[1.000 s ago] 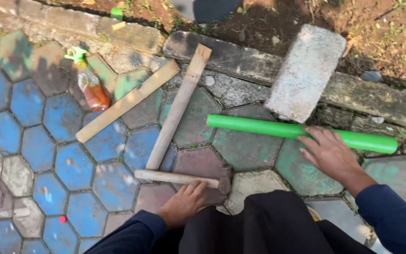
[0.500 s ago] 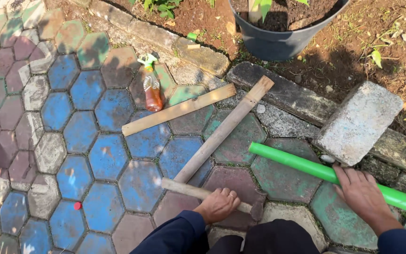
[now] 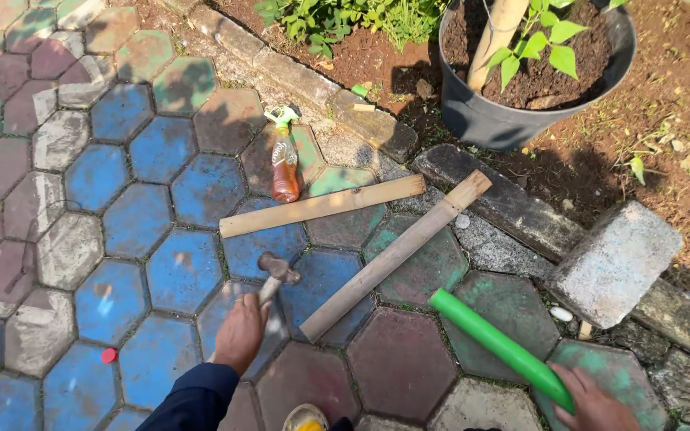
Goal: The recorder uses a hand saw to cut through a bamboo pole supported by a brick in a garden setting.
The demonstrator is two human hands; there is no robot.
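Lifted hammer [image 3: 275, 275]; orange spray bottle [image 3: 284, 160] beyond.

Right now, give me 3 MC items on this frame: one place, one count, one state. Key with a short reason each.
1. Where does the spray bottle lie?
A. on the paving, just beyond the flat wooden slat
B. inside the black pot
C. on top of the concrete block

2. How many loose wooden pieces lie on the paving?
A. none
B. two
C. five

3. What is the left hand doing?
A. lying flat and empty on the ground
B. gripping the hammer by its handle
C. holding the spray bottle

Key: 1 A, the bottle lies on its side on the tiles next to the slat's far edge. 2 B, the flat slat and the longer square stick. 3 B, its fingers wrap the handle while the right hand is on the green pipe.
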